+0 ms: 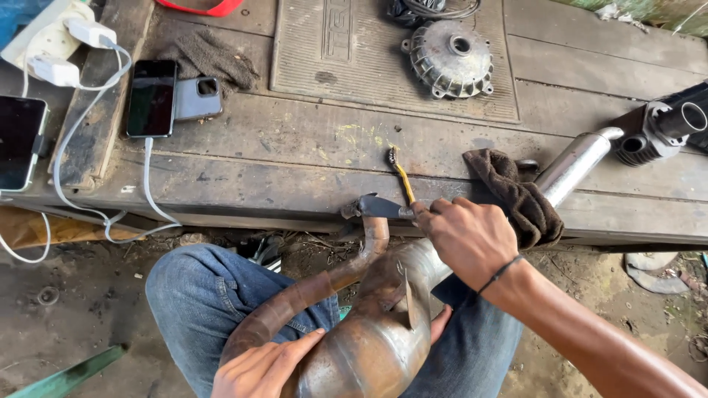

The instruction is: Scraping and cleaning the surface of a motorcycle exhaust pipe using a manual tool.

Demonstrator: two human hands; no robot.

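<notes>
Right at the near edge of the tabletop [295, 184], the right hand [468, 236] is closing tight around a small yellow-handled brush [402, 177], bristle end pointing away, working it at the metal flange [376, 207] on the tip of a rusty exhaust pipe [354, 317]. The pipe is lying across the person's lap on blue jeans [199, 295], probably so the fat chamber is staying put while the thin neck is curving up to the flange. The left hand [262, 365] is lying flat on the pipe's lower bend, fingers loose, looks like it's just steadying it.

Just beside the right hand a brown rag [516, 195] is sitting on the near edge next to a chrome pipe [575, 166]. Further back there's a finned hub [451, 59] on a rubber mat [324, 66], and over at the left end phones [151, 96] are charging on white cables [81, 125].
</notes>
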